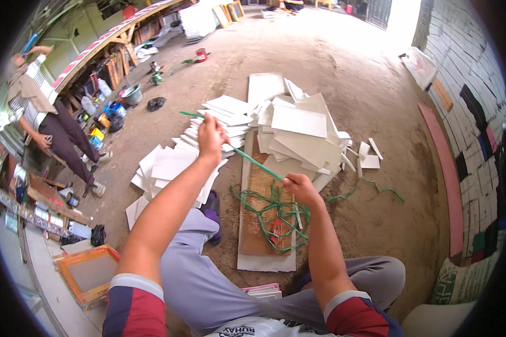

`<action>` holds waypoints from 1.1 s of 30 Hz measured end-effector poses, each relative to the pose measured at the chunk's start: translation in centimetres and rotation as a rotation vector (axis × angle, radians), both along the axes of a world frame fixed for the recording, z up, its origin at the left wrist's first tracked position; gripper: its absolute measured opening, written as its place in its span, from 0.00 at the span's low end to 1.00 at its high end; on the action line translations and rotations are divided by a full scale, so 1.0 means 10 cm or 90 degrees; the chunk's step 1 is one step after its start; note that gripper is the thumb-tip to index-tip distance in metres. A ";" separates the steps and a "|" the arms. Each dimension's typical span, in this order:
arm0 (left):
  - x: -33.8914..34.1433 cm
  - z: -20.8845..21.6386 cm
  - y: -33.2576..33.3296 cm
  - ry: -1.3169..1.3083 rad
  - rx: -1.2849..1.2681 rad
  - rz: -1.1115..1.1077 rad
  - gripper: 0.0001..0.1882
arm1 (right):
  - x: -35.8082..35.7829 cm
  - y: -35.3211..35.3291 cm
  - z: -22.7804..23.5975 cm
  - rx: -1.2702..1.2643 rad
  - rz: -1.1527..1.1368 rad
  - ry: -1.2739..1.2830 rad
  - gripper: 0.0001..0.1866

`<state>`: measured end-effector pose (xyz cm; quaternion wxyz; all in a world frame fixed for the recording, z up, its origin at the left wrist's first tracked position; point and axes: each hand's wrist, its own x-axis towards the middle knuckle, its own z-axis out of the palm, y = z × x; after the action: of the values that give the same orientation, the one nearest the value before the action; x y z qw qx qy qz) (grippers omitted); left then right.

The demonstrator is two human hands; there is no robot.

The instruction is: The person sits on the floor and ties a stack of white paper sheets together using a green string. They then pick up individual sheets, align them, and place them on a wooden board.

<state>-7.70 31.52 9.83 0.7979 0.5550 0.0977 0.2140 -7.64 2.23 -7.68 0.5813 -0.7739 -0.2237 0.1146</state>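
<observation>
A green cord [252, 161] runs taut between my two closed hands. My left hand [212, 137] grips it higher and farther out, with a short end sticking out past the fist. Nearer to me, my right hand [303, 189] pinches the same cord. Below them, more of the cord lies in a loose tangle on a brown wooden board [258, 224], with a small red object [275, 230] among its loops. White flat panels [299, 121] are heaped at the board's far end, and another spread of white panels [171, 165] lies left of it.
White offcuts [370, 162] lie right of the heap. A person [42, 106] stands at the left near a bucket [132, 94] and several containers. A wood-framed screen [90, 272] rests at lower left. A patchwork wall [466, 123] and a sack [464, 281] are on the right.
</observation>
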 end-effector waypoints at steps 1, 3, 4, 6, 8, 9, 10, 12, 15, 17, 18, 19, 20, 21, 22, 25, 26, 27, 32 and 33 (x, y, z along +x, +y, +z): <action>-0.01 0.01 -0.07 -0.008 -0.005 -0.013 0.24 | 0.00 -0.05 -0.11 -0.028 -0.003 0.003 0.14; 0.04 -0.03 0.00 -0.043 0.021 -0.049 0.24 | -0.01 -0.12 -0.24 -0.082 -0.011 0.004 0.14; 0.05 0.00 -0.07 -0.031 0.034 -0.039 0.24 | -0.04 -0.15 -0.27 -0.103 -0.018 0.020 0.13; 0.10 -0.10 -0.23 -0.006 0.097 -0.075 0.25 | -0.05 -0.20 -0.29 -0.144 -0.040 0.050 0.14; 0.08 -0.17 -0.46 -0.002 0.221 -0.062 0.27 | -0.04 -0.18 -0.18 -0.222 -0.076 -0.018 0.15; 0.07 -0.21 -0.58 -0.024 0.322 -0.036 0.28 | -0.03 -0.18 -0.07 -0.261 -0.098 -0.053 0.16; 0.05 -0.26 -0.71 -0.046 0.420 -0.010 0.29 | -0.02 -0.14 0.09 -0.148 -0.149 -0.074 0.17; -0.03 -0.29 -0.99 -0.057 0.532 -0.022 0.29 | 0.06 -0.03 0.45 0.074 -0.253 -0.117 0.18; -0.20 -0.44 -1.17 -0.021 0.666 -0.067 0.25 | -0.09 0.17 1.17 0.221 -0.247 -0.161 0.15; -0.25 -0.55 -1.28 -0.035 0.733 -0.088 0.22 | -0.12 0.19 1.30 0.168 -0.253 -0.201 0.16; -0.29 -0.54 -1.30 -0.038 0.756 -0.106 0.21 | -0.13 0.19 1.33 0.144 -0.255 -0.221 0.17; -0.32 -0.54 -1.32 -0.041 0.779 -0.124 0.19 | -0.14 0.20 1.32 0.139 -0.268 -0.210 0.17; -0.34 -0.59 -1.34 -0.002 0.811 -0.128 0.18 | -0.17 0.21 1.30 0.135 -0.281 -0.200 0.17; -0.35 -0.59 -1.35 -0.001 0.820 -0.131 0.18 | -0.19 0.22 1.29 0.133 -0.293 -0.190 0.17; -0.36 -0.59 -1.35 0.000 0.828 -0.134 0.17 | -0.18 0.24 1.24 0.151 -0.312 -0.176 0.17; -0.37 -0.63 -1.36 -0.014 0.811 -0.131 0.17 | -0.16 0.27 1.11 0.181 -0.312 -0.138 0.18; -0.38 -0.65 -1.36 -0.021 0.798 -0.127 0.16 | -0.17 0.27 1.09 0.180 -0.320 -0.132 0.18; -0.39 -0.63 -1.36 0.006 0.802 -0.129 0.17 | -0.18 0.29 1.11 0.180 -0.327 -0.126 0.18; -0.39 -0.58 -1.35 0.049 0.791 -0.100 0.17 | -0.22 0.38 1.03 0.182 -0.383 -0.127 0.16; -0.39 -0.58 -1.35 0.051 0.817 -0.095 0.17 | -0.22 0.40 1.00 0.196 -0.384 -0.128 0.15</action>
<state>-11.63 17.98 4.04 0.3156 0.9346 -0.0585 0.1529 -9.80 6.23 2.35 0.6737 -0.7160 -0.0558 -0.1744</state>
